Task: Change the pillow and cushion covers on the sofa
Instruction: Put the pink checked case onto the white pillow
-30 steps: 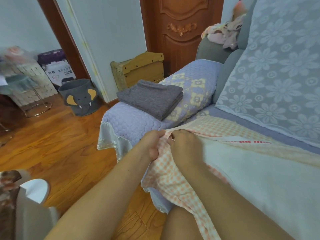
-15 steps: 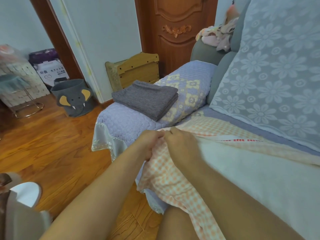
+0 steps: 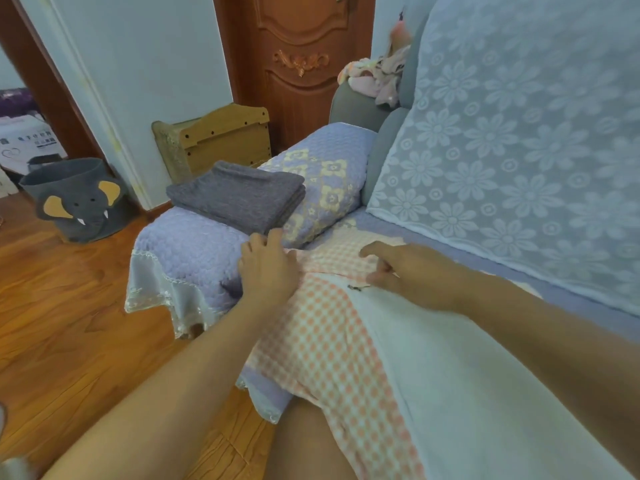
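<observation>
Now both hands lie on the checked cover point(image 3: 332, 344), a thin peach-and-white gingham over a plain white pillow point(image 3: 485, 393) on the sofa point(image 3: 194, 251). Left hand point(image 3: 268, 271) rests flat, fingers loosely spread; right hand point(image 3: 412, 271) has fingers curled by the small metal zip pull point(image 3: 355, 288), grip unclear. One folded grey knit cloth point(image 3: 239, 195) sits on the quilted lilac arm.

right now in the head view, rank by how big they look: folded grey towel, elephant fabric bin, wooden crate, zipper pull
1. folded grey towel
2. elephant fabric bin and wooden crate: they look alike, and the crate stands farther off and partly hidden, so unranked
3. small metal zipper pull
</observation>
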Motion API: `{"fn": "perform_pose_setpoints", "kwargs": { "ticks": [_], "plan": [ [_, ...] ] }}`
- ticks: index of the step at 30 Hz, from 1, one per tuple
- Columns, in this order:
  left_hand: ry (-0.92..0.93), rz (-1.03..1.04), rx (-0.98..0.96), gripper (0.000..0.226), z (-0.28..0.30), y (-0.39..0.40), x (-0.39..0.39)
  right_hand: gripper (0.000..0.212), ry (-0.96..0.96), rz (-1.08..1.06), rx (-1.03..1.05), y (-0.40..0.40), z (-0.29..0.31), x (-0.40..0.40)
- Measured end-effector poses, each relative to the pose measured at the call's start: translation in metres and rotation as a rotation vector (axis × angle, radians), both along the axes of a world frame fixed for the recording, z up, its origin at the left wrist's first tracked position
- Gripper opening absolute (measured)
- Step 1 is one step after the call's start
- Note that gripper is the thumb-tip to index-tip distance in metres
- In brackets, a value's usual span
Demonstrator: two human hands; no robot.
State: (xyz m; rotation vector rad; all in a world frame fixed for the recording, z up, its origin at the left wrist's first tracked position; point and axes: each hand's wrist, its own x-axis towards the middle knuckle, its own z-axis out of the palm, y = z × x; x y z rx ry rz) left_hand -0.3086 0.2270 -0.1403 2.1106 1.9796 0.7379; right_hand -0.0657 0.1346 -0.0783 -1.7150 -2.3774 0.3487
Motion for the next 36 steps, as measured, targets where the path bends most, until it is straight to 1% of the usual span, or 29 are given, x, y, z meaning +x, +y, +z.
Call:
{"fn": "perform_pose_setpoints", "kwargs": {
  "ticks": [1, 2, 3, 4, 5, 7, 8, 10, 12, 13, 14, 15, 16, 17, 18, 19, 20, 21, 22, 23, 24, 25, 26, 28, 30, 31, 33, 35, 36],
  "plan": [
    [-0.019, -0.098, 0.107, 0.038, 0.006, -0.013, 0.008, 0.029, 0.007, -0.061, -0.041, -0.005, 0.001, 0.016],
    [-0.062, -0.26, 0.159, 0.038, 0.012, -0.027, 0.017, 0.026, -0.022, -0.107, -0.058, -0.011, 0.002, 0.035],
    [-0.099, -0.457, 0.135, 0.038, 0.018, -0.043, 0.027, 0.02, -0.101, -0.142, -0.069, -0.017, 0.003, 0.054],
    [-0.087, -0.627, 0.058, 0.042, 0.019, -0.06, 0.037, 0.015, -0.203, -0.178, -0.098, -0.025, 0.004, 0.073],
    [-0.004, -0.726, -0.024, 0.048, 0.016, -0.076, 0.047, 0.012, -0.287, -0.216, -0.137, -0.033, 0.004, 0.091],
    [0.233, -0.748, -0.073, 0.055, 0.004, -0.094, 0.06, 0.012, -0.383, -0.318, -0.216, -0.05, 0.001, 0.125],
    [0.289, -0.716, -0.081, 0.056, -0.001, -0.097, 0.064, 0.014, -0.403, -0.373, -0.237, -0.06, 0.001, 0.139],
    [0.308, -0.656, -0.142, 0.057, -0.001, -0.096, 0.069, 0.016, -0.359, -0.476, -0.235, -0.077, 0.001, 0.166],
    [0.364, -0.644, -0.185, 0.056, 0.001, -0.093, 0.076, 0.02, -0.331, -0.549, -0.217, -0.098, 0.0, 0.184],
    [0.399, -0.639, -0.202, 0.056, 0.002, -0.092, 0.079, 0.018, -0.357, -0.565, -0.164, -0.107, -0.003, 0.192],
    [0.426, -0.639, -0.225, 0.056, 0.002, -0.093, 0.081, 0.013, -0.426, -0.59, -0.066, -0.118, -0.009, 0.199],
    [0.447, -0.637, -0.26, 0.055, 0.003, -0.094, 0.083, 0.005, -0.495, -0.644, 0.026, -0.131, -0.019, 0.21],
    [0.47, -0.623, -0.309, 0.054, 0.006, -0.095, 0.085, 0.008, -0.539, -0.751, 0.056, -0.146, -0.027, 0.219],
    [0.5, -0.589, -0.355, 0.052, 0.01, -0.098, 0.086, 0.016, -0.532, -0.899, 0.02, -0.162, -0.036, 0.228],
    [0.547, -0.538, -0.363, 0.05, 0.016, -0.1, 0.09, 0.024, -0.475, -1.037, -0.056, -0.179, -0.046, 0.235],
    [0.606, -0.492, -0.297, 0.047, 0.022, -0.105, 0.095, 0.028, -0.371, -1.133, -0.136, -0.195, -0.057, 0.24],
    [0.646, -0.477, -0.18, 0.043, 0.028, -0.109, 0.103, 0.027, -0.265, -1.184, -0.189, -0.209, -0.063, 0.24],
    [0.635, -0.505, -0.062, 0.04, 0.032, -0.114, 0.115, 0.025, -0.151, -1.213, -0.182, -0.222, -0.07, 0.239],
    [0.542, -0.564, -0.003, 0.038, 0.038, -0.119, 0.132, 0.024, -0.029, -1.241, -0.139, -0.235, -0.076, 0.236],
    [0.429, -0.631, -0.018, 0.039, 0.044, -0.123, 0.152, 0.029, 0.069, -1.28, -0.096, -0.246, -0.081, 0.233],
    [0.32, -0.686, -0.087, 0.041, 0.048, -0.126, 0.175, 0.041, 0.142, -1.32, -0.079, -0.26, -0.083, 0.229],
    [0.275, -0.731, -0.17, 0.046, 0.05, -0.126, 0.2, 0.052, 0.199, -1.37, -0.086, -0.274, -0.087, 0.228],
    [0.277, -0.764, -0.226, 0.052, 0.051, -0.127, 0.226, 0.058, 0.284, -1.416, -0.092, -0.288, -0.09, 0.223],
    [0.357, -0.785, -0.269, 0.065, 0.052, -0.131, 0.27, 0.072, 0.566, -1.5, -0.102, -0.307, -0.097, 0.214],
    [0.471, -0.802, -0.308, 0.071, 0.052, -0.138, 0.303, 0.086, 0.844, -1.497, -0.111, -0.319, -0.103, 0.198],
    [0.521, -0.822, -0.343, 0.069, 0.051, -0.143, 0.316, 0.089, 0.946, -1.485, -0.126, -0.327, -0.104, 0.189],
    [0.6, -0.875, -0.403, 0.064, 0.053, -0.149, 0.335, 0.102, 1.168, -1.389, -0.214, -0.35, -0.095, 0.174],
    [0.624, -0.905, -0.382, 0.056, 0.059, -0.15, 0.344, 0.122, 1.323, -1.283, -0.283, -0.364, -0.081, 0.162],
    [0.6, -0.915, -0.362, 0.049, 0.065, -0.15, 0.345, 0.125, 1.347, -1.219, -0.302, -0.36, -0.076, 0.153]
  ]
}}
